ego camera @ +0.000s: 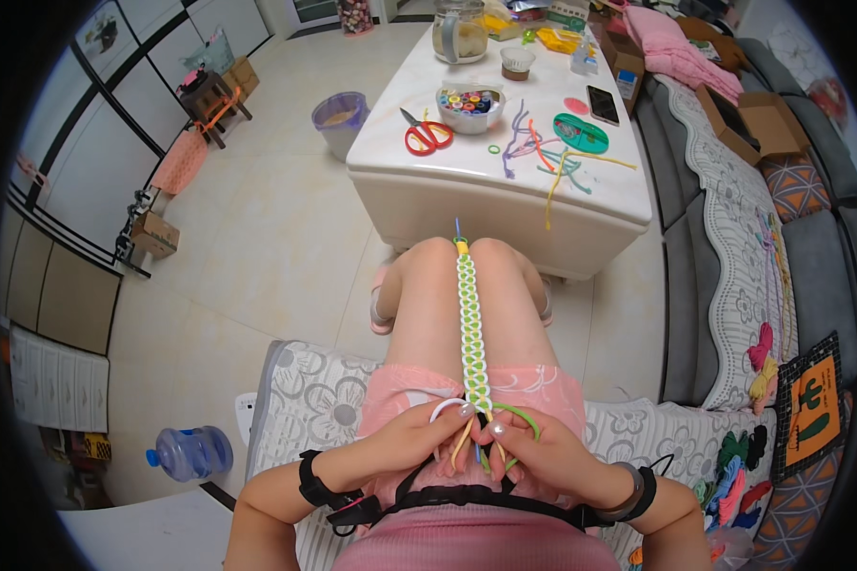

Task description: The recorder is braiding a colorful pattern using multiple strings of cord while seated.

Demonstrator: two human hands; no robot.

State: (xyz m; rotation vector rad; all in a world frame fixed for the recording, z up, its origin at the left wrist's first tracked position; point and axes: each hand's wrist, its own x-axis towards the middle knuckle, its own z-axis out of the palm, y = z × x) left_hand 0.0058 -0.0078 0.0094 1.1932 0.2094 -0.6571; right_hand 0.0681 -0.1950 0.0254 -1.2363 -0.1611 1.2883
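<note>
A flat knotted cord strap point(470, 321) in white, green and yellow runs along my lap, from between my knees to my hands. A thin blue stick point(458, 227) pokes out past its far end, by a yellow section with a green band. At the near end my left hand point(432, 437) pinches cords beside a loop of white cord point(443, 405). My right hand point(543, 444) grips cords on the other side, where a green cord point(528, 414) curves out. Yellow cord ends point(460, 444) hang between my fingers. Which finger holds which strand is partly hidden.
Ahead stands a white table point(400, 171) with red-handled scissors point(427, 133), a tub of thread spools point(470, 108), cord scraps point(521, 139), a green oval case point(580, 133) and a phone point(603, 105). Cord bundles point(732, 478) lie on the sofa at right. A water bottle point(191, 452) lies at left.
</note>
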